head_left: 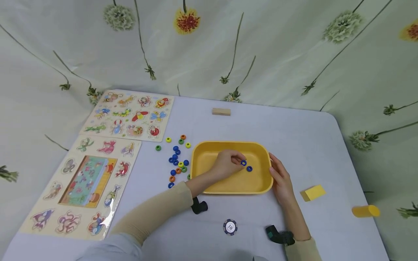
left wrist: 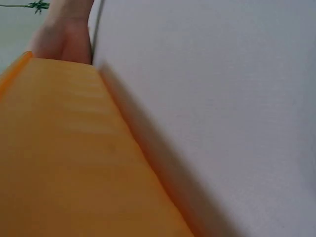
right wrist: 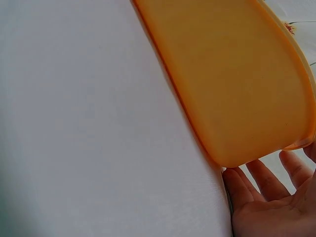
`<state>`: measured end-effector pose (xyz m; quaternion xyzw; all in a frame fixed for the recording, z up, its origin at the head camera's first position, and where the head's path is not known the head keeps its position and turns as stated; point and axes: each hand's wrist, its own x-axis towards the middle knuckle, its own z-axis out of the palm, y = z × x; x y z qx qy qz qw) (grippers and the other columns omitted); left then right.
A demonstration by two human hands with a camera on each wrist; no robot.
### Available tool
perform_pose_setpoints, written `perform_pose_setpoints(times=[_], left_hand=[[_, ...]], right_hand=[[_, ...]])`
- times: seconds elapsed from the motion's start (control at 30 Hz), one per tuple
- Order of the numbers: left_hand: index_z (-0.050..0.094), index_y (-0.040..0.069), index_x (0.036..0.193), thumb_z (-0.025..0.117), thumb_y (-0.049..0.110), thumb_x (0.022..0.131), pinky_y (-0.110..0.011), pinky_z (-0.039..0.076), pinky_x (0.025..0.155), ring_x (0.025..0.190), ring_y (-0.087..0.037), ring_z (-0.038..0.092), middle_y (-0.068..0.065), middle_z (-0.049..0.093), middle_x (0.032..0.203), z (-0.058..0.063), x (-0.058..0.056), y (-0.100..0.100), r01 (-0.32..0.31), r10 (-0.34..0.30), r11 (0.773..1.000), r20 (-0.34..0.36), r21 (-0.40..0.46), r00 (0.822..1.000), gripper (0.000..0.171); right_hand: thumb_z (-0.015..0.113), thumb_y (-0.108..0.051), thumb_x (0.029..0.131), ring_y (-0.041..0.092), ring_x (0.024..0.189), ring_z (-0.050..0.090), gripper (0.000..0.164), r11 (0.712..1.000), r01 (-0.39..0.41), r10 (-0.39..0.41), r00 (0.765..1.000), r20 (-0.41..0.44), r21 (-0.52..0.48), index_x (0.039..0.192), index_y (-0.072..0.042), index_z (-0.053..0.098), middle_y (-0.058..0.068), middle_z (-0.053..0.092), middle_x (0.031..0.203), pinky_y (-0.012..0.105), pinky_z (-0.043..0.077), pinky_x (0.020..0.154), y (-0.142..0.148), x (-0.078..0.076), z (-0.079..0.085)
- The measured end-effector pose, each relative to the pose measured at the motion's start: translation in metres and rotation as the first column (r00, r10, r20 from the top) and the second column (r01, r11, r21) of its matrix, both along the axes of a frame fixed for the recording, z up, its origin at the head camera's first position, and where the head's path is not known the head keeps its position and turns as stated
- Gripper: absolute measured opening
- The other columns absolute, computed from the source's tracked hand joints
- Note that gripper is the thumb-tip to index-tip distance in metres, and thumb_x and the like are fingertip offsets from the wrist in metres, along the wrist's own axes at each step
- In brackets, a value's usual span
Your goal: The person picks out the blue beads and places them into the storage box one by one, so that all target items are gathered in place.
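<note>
Free Bead Position: Just Right of the Left Fingertips

Your left hand [head_left: 228, 164] is palm-down inside the tray, its thumb and forefinger apparently pinching a blue ring bead [head_left: 243, 160] at their tips. Only the head view shows this grip; the left wrist view does not include those fingertips.

The key relation lies directly beyond the pinch. The free bead [head_left: 249, 170], also blue, is in the tray, just to the right of the pinched one and slightly nearer your body. Whether the two touch cannot be confirmed. Both are round, so neither presents a long axis to align with. Of your two hands, the left is nearer the free bead.

The yellow tray [head_left: 235, 186] lies with its long axis running left to right in front of you. Your left forearm crosses its near-left rim; both beads sit right of its centre.

Your right hand [head_left: 281, 181] grips the tray's right end, thumb at the rim and fingers against the outer wall. It is near the free bead, but farther from it than the left fingertips.

Farther out on the worktop [head_left: 294, 145], the loose beads [head_left: 175, 156] are scattered beyond the tray's left end. A poker chip [head_left: 230, 227] lies on your side of the tray.
</note>
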<state>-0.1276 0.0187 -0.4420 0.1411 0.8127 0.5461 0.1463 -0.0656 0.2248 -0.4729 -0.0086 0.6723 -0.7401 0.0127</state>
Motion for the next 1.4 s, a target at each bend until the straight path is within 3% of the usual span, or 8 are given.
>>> perform_pose_setpoints(times=[0.47,0.63,0.77,0.9,1.0,1.2,1.3,1.4], left_hand=[[0.067,0.006,0.084,0.071,0.006,0.069,-0.013,0.043,0.06,0.062,-0.003,0.051,0.001,0.06,0.072,-0.016,-0.005,0.02,0.103,-0.154,0.958,-0.175,-0.267,0.973,0.016],[0.065,0.006,0.097,0.072,0.011,0.069,-0.013,0.041,0.063,0.066,-0.004,0.051,0.0,0.057,0.082,-0.002,0.005,0.016,0.111,-0.18,0.945,-0.207,-0.307,0.962,0.029],[0.062,0.013,0.106,0.07,0.021,0.074,-0.014,0.043,0.065,0.076,-0.006,0.053,0.002,0.058,0.096,0.029,0.027,-0.004,0.109,-0.188,0.949,-0.254,-0.296,0.949,0.034],[0.062,0.019,0.106,0.069,0.024,0.076,-0.018,0.048,0.066,0.081,-0.007,0.055,0.007,0.058,0.099,0.054,0.053,-0.045,0.036,-0.071,0.991,-0.288,-0.127,0.955,0.032],[0.062,0.018,0.106,0.071,0.019,0.075,-0.024,0.051,0.068,0.084,-0.01,0.056,0.004,0.058,0.099,0.053,0.065,-0.087,-0.073,0.093,0.994,-0.297,0.079,0.95,0.032],[0.059,0.003,0.11,0.069,0.001,0.073,-0.023,0.051,0.073,0.087,-0.018,0.057,-0.015,0.056,0.103,0.017,0.083,-0.161,-0.338,0.431,0.882,-0.273,0.328,0.86,0.038],[0.057,-0.001,0.111,0.067,-0.001,0.074,-0.016,0.049,0.072,0.086,-0.014,0.057,-0.017,0.056,0.103,-0.011,0.091,-0.185,-0.465,0.547,0.826,-0.254,0.318,0.798,0.038],[0.056,-0.002,0.112,0.068,0.002,0.075,-0.012,0.047,0.07,0.085,-0.011,0.056,-0.016,0.057,0.103,-0.03,0.098,-0.199,-0.555,0.607,0.79,-0.203,0.262,0.768,0.039]], right_hand=[[0.041,-0.021,0.094,0.012,0.115,0.046,0.044,0.999,0.031,-0.031,0.999,0.009,-0.008,0.137,-0.013,0.034,0.008,0.042,0.133,0.017,0.043,0.087,0.001,0.0,-0.001],[0.041,-0.022,0.094,0.012,0.115,0.046,0.044,1.0,0.015,-0.015,1.0,0.001,-0.001,0.137,-0.014,0.033,0.007,0.042,0.133,0.018,0.043,0.087,0.001,0.0,-0.001],[0.04,-0.02,0.095,0.01,0.115,0.045,0.044,1.0,0.009,-0.009,1.0,0.004,-0.001,0.137,-0.012,0.032,0.005,0.042,0.134,0.017,0.043,0.088,0.0,0.0,-0.002],[0.041,-0.021,0.094,0.011,0.116,0.045,0.044,1.0,0.009,-0.009,1.0,0.007,0.003,0.137,-0.013,0.032,0.006,0.041,0.135,0.018,0.043,0.088,-0.001,-0.001,-0.001],[0.041,-0.022,0.094,0.012,0.115,0.046,0.045,1.0,0.007,-0.007,1.0,0.001,0.002,0.137,-0.013,0.032,0.008,0.041,0.134,0.018,0.043,0.088,-0.001,0.0,0.0],[0.041,-0.021,0.094,0.012,0.114,0.047,0.045,1.0,0.007,-0.007,1.0,-0.008,0.007,0.137,-0.012,0.032,0.009,0.042,0.133,0.018,0.044,0.087,0.0,0.0,-0.001],[0.041,-0.022,0.094,0.013,0.114,0.046,0.045,1.0,0.005,-0.005,1.0,-0.006,0.006,0.137,-0.012,0.032,0.009,0.041,0.133,0.018,0.044,0.087,0.0,0.0,-0.001],[0.041,-0.022,0.094,0.013,0.115,0.046,0.045,1.0,0.005,-0.005,1.0,-0.004,0.009,0.137,-0.013,0.032,0.008,0.041,0.134,0.018,0.043,0.087,0.0,0.0,-0.001]])
